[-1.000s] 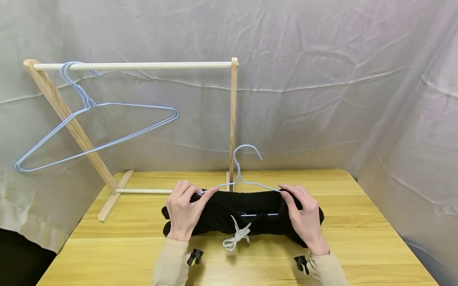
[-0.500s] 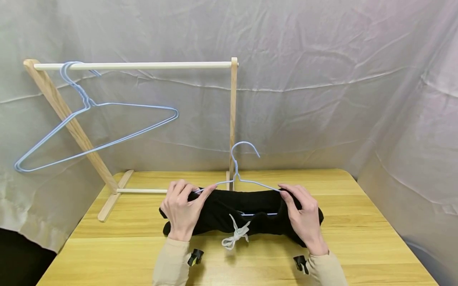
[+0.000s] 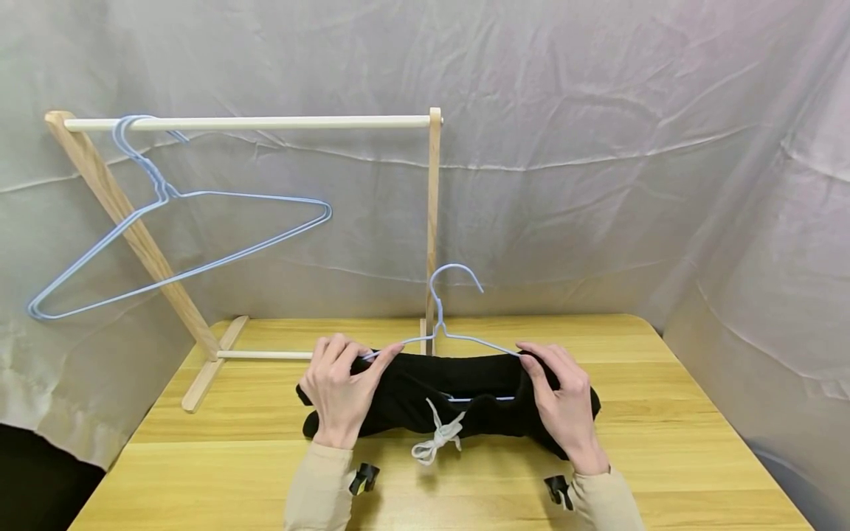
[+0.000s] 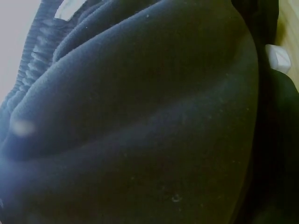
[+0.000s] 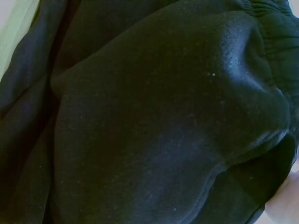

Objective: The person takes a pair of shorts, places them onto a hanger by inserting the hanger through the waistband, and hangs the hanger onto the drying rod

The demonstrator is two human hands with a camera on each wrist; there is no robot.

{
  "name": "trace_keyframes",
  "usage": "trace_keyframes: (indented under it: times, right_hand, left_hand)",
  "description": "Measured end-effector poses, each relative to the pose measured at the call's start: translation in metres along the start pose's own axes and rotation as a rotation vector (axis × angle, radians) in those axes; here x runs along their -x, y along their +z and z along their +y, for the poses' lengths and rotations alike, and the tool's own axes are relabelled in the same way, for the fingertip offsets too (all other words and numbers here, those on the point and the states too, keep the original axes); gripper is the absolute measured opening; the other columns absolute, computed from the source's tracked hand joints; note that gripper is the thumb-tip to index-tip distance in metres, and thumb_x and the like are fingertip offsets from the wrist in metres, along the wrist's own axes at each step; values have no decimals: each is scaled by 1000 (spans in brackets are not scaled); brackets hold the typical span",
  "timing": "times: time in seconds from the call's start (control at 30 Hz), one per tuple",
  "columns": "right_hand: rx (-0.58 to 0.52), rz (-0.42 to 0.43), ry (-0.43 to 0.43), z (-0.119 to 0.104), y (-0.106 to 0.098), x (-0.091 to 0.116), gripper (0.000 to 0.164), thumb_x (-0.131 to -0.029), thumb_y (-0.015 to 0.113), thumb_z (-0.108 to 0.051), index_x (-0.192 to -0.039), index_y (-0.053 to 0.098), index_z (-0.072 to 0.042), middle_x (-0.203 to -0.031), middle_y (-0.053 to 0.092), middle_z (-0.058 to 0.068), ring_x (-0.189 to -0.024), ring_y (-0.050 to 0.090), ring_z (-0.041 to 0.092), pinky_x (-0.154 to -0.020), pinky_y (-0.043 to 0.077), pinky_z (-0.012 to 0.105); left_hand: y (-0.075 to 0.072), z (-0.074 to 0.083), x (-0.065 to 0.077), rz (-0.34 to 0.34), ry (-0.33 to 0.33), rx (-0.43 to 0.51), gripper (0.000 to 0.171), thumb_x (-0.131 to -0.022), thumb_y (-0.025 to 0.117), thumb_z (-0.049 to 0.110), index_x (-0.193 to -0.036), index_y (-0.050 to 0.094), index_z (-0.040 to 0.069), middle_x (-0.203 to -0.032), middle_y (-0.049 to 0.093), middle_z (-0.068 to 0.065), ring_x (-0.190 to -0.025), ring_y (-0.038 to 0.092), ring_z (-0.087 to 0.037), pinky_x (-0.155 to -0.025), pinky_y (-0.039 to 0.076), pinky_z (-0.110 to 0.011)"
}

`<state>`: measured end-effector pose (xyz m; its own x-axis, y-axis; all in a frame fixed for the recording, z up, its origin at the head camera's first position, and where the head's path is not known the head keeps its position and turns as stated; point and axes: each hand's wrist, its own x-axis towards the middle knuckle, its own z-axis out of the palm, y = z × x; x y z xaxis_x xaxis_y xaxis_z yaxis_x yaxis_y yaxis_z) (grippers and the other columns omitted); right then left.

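Black drawstring pants (image 3: 458, 372) are bunched over the front of the table, their waistband upward and a white drawstring bow (image 3: 438, 439) at the front. A light blue wire hanger (image 3: 440, 310) sits inside the waist opening, its hook upright above it; its lower bar shows through the gap. My left hand (image 3: 341, 387) pinches the hanger's left shoulder together with the waistband. On the other side, my right hand (image 3: 561, 398) pinches the waistband at the hanger's right shoulder. Black cloth (image 4: 154, 107) fills the left wrist view; the right wrist view shows folds below the gathered waistband (image 5: 280, 51).
Behind and to the left stands a wooden rack (image 3: 433, 214) with a white top rail (image 3: 299, 123). Similar blue hangers (image 3: 159, 195) hang at its left end. A grey curtain (image 3: 564, 184) encloses the wooden table (image 3: 671, 442) at the back and sides.
My left hand and the hanger shifted slightly left, the hook rising a little, early on. Over the last half second almost nothing has moved; the right hand stays in place.
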<state>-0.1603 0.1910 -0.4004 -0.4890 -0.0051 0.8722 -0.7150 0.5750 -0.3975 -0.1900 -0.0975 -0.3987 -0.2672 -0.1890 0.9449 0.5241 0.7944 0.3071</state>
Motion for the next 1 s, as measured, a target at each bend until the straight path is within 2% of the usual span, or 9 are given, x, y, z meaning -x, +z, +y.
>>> trace_keyframes:
  times: [0.17, 0.27, 0.43, 0.6, 0.73, 0.8, 0.93, 1.0]
  right_hand:
    - [0, 4, -3, 0, -1, 0, 31, -83, 71, 12, -110, 75, -4, -91, 73, 9, -90, 63, 9, -86, 44, 12]
    - [1, 1, -3, 0, -1, -1, 32, -84, 70, 12, -111, 75, -5, -93, 73, 9, -91, 64, 11, -88, 45, 12]
    - [39, -47, 83, -2, -2, -1, 28, -88, 68, 8, -112, 74, -4, -99, 75, 12, -97, 66, 17, -94, 44, 12]
    - [94, -74, 141, -8, -2, -7, 21, -94, 65, 0, -113, 74, -5, -105, 75, 13, -101, 66, 27, -95, 44, 19]
    - [94, -80, 136, -13, -2, -25, 18, -97, 60, -3, -108, 74, -3, -100, 76, 12, -97, 65, 28, -91, 43, 27]
    - [90, -107, 135, -16, -1, -38, 17, -98, 60, -4, -106, 74, -3, -98, 75, 11, -94, 64, 23, -88, 42, 25]
    - [55, -216, 162, -25, 2, -67, 17, -100, 60, -9, -108, 74, -6, -98, 76, 8, -87, 64, 13, -82, 43, 14]
    - [27, -286, 186, -29, 4, -80, 18, -101, 59, -11, -110, 74, -7, -100, 75, 8, -85, 65, 12, -80, 46, 13]
  left_hand:
    - [-1, 1, -1, -84, 2, 24, 60, -86, 64, 67, -61, 60, 13, -69, 59, 0, -70, 59, -21, -49, 40, -30]
    - [-2, 2, -1, -147, 1, 46, 58, -89, 59, 67, -62, 60, 15, -68, 59, 2, -66, 58, -18, -47, 36, -27]
    - [-8, 4, -1, -244, -23, 85, 52, -90, 62, 63, -63, 58, 19, -62, 58, 7, -57, 54, -13, -46, 31, -23]
    - [-14, 5, -5, -277, -67, 116, 50, -88, 65, 63, -60, 57, 22, -58, 57, 8, -50, 50, -6, -48, 29, -18]
    - [-20, 5, -15, -311, -111, 143, 50, -87, 66, 63, -60, 57, 23, -56, 54, 9, -48, 43, -3, -49, 26, -18]
    - [-23, 5, -21, -344, -127, 142, 45, -87, 70, 59, -61, 58, 24, -57, 54, 10, -48, 42, -3, -49, 25, -20]
    - [-28, 7, -33, -404, -133, 141, 32, -82, 81, 41, -63, 59, 25, -59, 55, 12, -49, 42, -4, -48, 26, -23]
    - [-29, 7, -38, -420, -138, 139, 31, -80, 82, 38, -63, 59, 26, -59, 56, 12, -49, 44, -3, -48, 27, -24]
